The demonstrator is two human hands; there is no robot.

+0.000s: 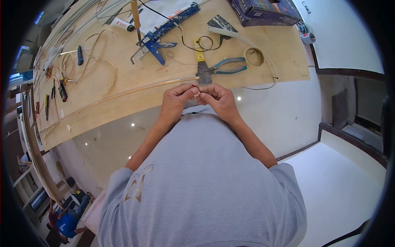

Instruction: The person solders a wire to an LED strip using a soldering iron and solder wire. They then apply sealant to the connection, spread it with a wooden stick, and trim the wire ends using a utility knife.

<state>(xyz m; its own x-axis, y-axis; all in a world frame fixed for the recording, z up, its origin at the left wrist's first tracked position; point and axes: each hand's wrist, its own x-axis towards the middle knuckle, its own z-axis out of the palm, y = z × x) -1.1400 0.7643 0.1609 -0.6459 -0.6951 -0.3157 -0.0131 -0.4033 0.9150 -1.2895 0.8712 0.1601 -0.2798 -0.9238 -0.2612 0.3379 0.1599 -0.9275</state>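
My left hand point(180, 96) and my right hand point(217, 99) meet in front of my chest, at the table's near edge. Their fingertips pinch a small pale piece point(197, 94) with a bit of dark red at its upper end; it is too small to name. Just beyond the fingers lies a grey metal tool head point(203, 73) with a yellow handle part point(199, 51). The tip of a long clear strip point(152, 85) ends beside it. Blue-handled pliers point(230, 66) rest to the right of the tool head.
On the wooden table point(135, 74) lie a blue caulking gun point(154, 45), a roll of tape point(254, 57), a black-and-white card point(222, 24), loose cables and a blue cutter point(80, 55). A purple box point(265, 12) stands at the back. Another person point(68, 224) is far off at lower left.
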